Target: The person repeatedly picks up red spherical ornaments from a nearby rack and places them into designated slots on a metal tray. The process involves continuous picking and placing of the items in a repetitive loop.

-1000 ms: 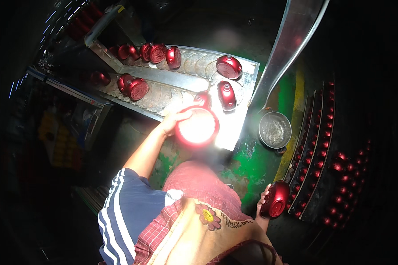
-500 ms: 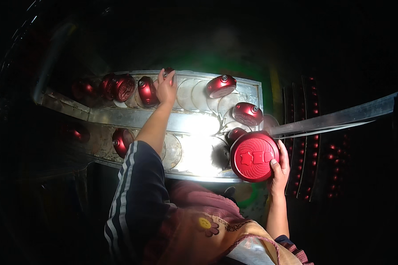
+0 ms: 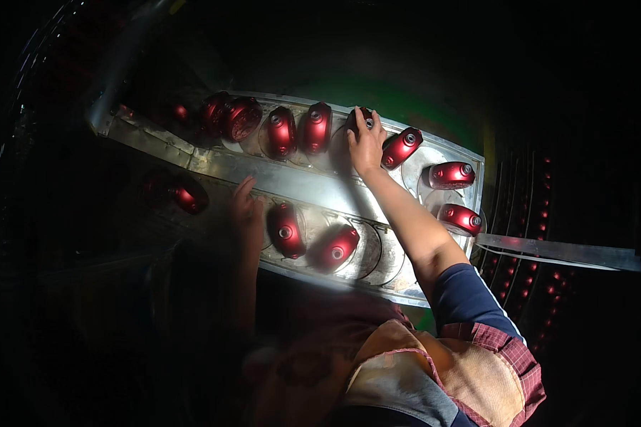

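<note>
Over the far row of a metal conveyor (image 3: pixel 292 178), the fingers of my right hand (image 3: pixel 367 146) curl round a dark red pan body (image 3: pixel 361 116) with a silver stud on its side. Just to its right leans another red pan body (image 3: pixel 402 148). My left hand (image 3: pixel 247 206), dim and slightly blurred, hovers at the near row with fingers apart and nothing visible in them. Closest to that hand are a red pan body (image 3: pixel 286 231) on its right and a shadowed one (image 3: pixel 189 195) on its left.
Several more red pan bodies (image 3: pixel 281 133) stand along both rows on round metal plates. At the right end, a long metal strip (image 3: pixel 559 252) juts outward. Beyond it, dark racks (image 3: pixel 527 263) carry small red glints. Surroundings are mostly black.
The pan body from my right hand is out of that hand, which has swung left to the far row. My left hand has dropped from the far row to the near one. The view has shifted.
</note>
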Tool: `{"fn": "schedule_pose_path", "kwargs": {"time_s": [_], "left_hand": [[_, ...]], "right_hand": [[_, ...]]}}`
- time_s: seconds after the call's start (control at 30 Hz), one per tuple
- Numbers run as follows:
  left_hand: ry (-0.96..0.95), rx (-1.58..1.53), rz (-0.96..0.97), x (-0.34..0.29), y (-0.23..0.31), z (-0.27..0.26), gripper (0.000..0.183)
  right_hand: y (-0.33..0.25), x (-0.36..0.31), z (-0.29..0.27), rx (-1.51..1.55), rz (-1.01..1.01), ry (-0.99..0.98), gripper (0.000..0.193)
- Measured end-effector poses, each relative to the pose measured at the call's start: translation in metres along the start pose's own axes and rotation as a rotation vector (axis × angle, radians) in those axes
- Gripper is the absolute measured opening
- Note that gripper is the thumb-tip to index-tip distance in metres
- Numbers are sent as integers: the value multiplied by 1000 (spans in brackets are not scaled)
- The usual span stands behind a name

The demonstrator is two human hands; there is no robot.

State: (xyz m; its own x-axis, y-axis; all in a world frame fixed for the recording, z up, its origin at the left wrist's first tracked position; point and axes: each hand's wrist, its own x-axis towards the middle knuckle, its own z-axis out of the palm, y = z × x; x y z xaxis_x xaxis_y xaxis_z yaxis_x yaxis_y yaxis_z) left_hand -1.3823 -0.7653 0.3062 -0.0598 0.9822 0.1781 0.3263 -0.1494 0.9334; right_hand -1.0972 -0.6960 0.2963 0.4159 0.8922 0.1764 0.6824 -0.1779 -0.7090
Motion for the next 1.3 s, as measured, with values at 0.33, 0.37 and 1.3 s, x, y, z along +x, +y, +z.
{"fn": "schedule_pose_path", "kwargs": {"time_s": [0.33, 0.37, 1.3], "left_hand": [[71, 637, -19, 148, -47, 75, 94], [70, 668, -139, 160, -50, 83, 99], [-331, -346, -297, -132, 84, -22, 38]], "right_hand": [[-32, -25, 10, 32, -127, -186, 70], [-31, -40, -9, 95, -160, -188, 68], [2, -429, -326, 549, 455, 396, 38]]}}
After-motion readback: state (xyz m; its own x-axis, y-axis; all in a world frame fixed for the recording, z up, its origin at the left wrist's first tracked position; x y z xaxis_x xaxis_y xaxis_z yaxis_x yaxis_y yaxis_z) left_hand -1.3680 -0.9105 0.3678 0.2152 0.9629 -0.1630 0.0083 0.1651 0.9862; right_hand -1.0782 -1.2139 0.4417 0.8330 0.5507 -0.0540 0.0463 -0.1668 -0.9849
